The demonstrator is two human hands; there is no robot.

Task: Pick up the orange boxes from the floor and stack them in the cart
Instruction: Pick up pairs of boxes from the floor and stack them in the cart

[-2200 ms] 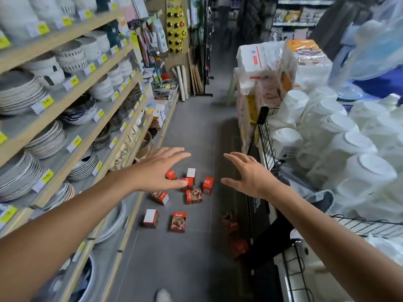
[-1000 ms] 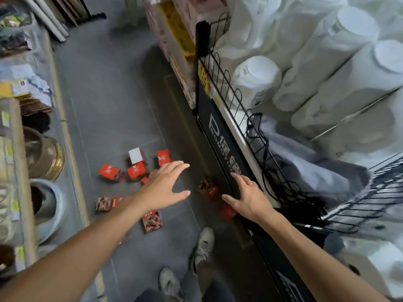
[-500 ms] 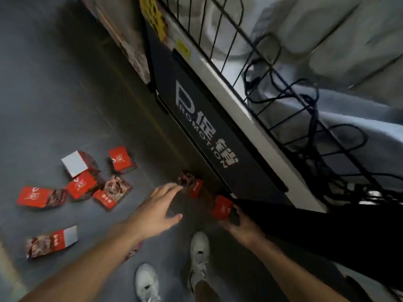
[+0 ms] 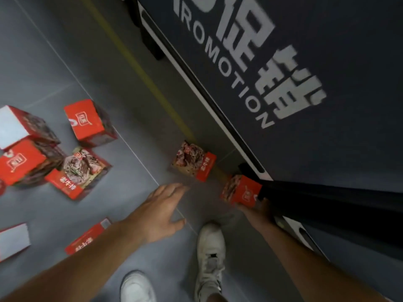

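Observation:
Several orange-red boxes with food pictures lie on the grey floor. My right hand (image 4: 258,209) grips one orange box (image 4: 241,190) low beside the dark cart panel (image 4: 316,62), its fingers mostly hidden behind the box. My left hand (image 4: 162,211) hovers flat with straight fingers just short of a second orange box (image 4: 194,162) lying on the yellow floor line. A cluster of boxes (image 4: 85,123) sits to the left. Another box (image 4: 87,237) lies partly under my left forearm.
The dark panel carries white "PROMOTION" lettering and fills the right side. My two white shoes (image 4: 210,253) stand on the floor (image 4: 54,62) between my arms. A white-faced box (image 4: 12,240) lies at the left edge.
I have bent lower, so the floor and boxes look much closer. My right hand still grips the same box by the panel. My left hand has stretched toward the box on the yellow line.

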